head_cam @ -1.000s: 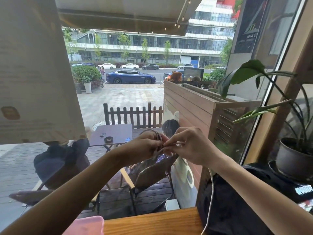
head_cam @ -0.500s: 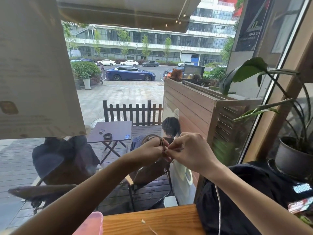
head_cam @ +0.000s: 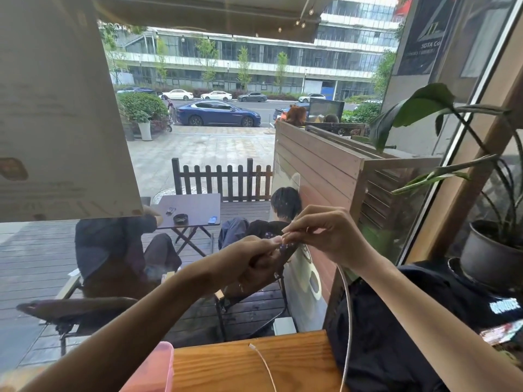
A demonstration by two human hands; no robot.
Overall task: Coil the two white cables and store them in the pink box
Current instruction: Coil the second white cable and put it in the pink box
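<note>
- Both hands are raised before the window glass, fingertips meeting: the left hand [head_cam: 256, 263] is curled closed around something mostly hidden in its grip, and the right hand [head_cam: 325, 233] pinches a thin, smooth white cable [head_cam: 348, 312].
- The cable hangs slack below the right wrist; its free end [head_cam: 252, 346] lies on the wooden table [head_cam: 297, 360].
- The translucent pink box [head_cam: 157, 369] sits under the left forearm, cut off by the frame.
- A dark cloth [head_cam: 396, 335] lies under the right arm.

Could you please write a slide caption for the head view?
Both hands raised at a window, working a white cable above the table and pink box.
</note>
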